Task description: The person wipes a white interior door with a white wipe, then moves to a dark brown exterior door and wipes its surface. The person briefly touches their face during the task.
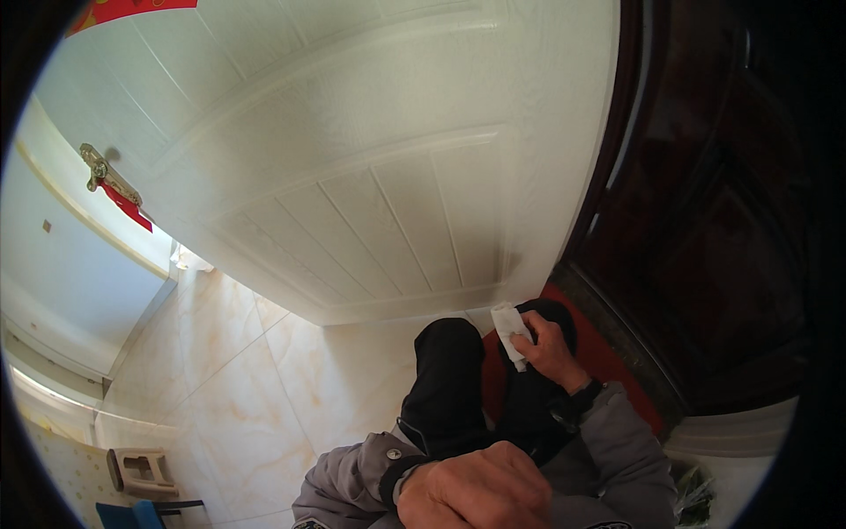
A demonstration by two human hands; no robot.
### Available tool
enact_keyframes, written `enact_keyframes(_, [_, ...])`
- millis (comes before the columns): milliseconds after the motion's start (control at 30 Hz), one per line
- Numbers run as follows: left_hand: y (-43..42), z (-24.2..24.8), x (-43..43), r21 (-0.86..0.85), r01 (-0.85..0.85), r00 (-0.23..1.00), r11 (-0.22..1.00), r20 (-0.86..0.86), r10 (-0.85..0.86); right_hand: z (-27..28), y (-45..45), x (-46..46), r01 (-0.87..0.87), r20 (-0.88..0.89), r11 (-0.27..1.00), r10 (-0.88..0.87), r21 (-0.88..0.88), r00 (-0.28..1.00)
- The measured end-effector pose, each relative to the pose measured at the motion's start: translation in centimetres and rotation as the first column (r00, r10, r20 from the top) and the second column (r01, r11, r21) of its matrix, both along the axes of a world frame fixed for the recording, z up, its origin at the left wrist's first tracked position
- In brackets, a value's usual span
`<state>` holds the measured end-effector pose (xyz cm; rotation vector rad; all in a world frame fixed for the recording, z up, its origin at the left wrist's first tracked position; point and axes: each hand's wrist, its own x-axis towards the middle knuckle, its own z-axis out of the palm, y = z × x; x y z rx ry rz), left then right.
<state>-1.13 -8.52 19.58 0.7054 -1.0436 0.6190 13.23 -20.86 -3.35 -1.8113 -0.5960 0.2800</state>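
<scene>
My right hand (550, 352) grips a folded white paper tissue or cloth (509, 329) between thumb and fingers, above my right knee. Close to the camera, my left hand (477, 488) is bent in front of my chest with its back facing up. Its fingertips are hidden, so I cannot tell whether anything is in it. My legs in black trousers (449, 383) are bent below. Before me stands a white panelled door (370, 218), its lower edge just beyond my knees. Neither hand touches the door.
A door handle (99, 170) with a red ribbon (129, 208) is at left. At right is a dark glossy door (700, 218), beside a red mat (595, 340). Marble-look tiles (231, 390) cover the floor. A plastic stool (142, 471) stands lower left, near a blue object (132, 514).
</scene>
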Motion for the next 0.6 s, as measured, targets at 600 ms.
enact_keyframes(600, [-0.09, 0.10, -0.30, -0.009, 0.016, 0.999, 1.000, -0.028, -0.016, 0.05, 0.11, 0.05, 0.005, 0.020, 1.000, -0.005, -0.003, 1.000])
